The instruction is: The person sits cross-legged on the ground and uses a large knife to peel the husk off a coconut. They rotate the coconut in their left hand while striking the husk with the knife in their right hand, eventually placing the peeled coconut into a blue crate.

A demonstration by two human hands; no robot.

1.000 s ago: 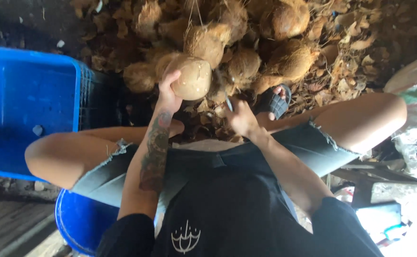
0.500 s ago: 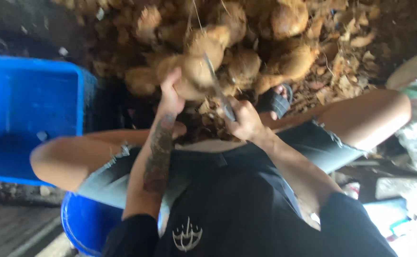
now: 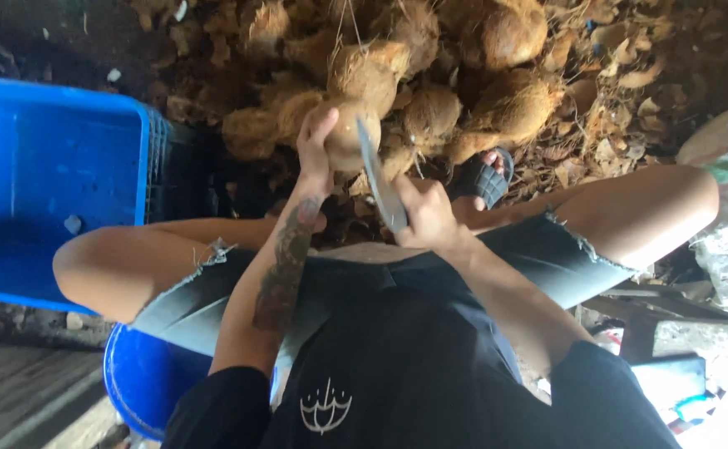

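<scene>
Left hand (image 3: 315, 154) grips coconut (image 3: 349, 133) (husk pile (image 3: 463, 75) behind), right hand (image 3: 426, 214) knife (image 3: 378, 179).

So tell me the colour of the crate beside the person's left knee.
Bright blue. The crate shows best in the head view, at the left edge of the picture.

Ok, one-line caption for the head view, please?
Seated person's left hand holds a husked coconut while the right hand sets a knife against it, beside a blue crate.
</scene>
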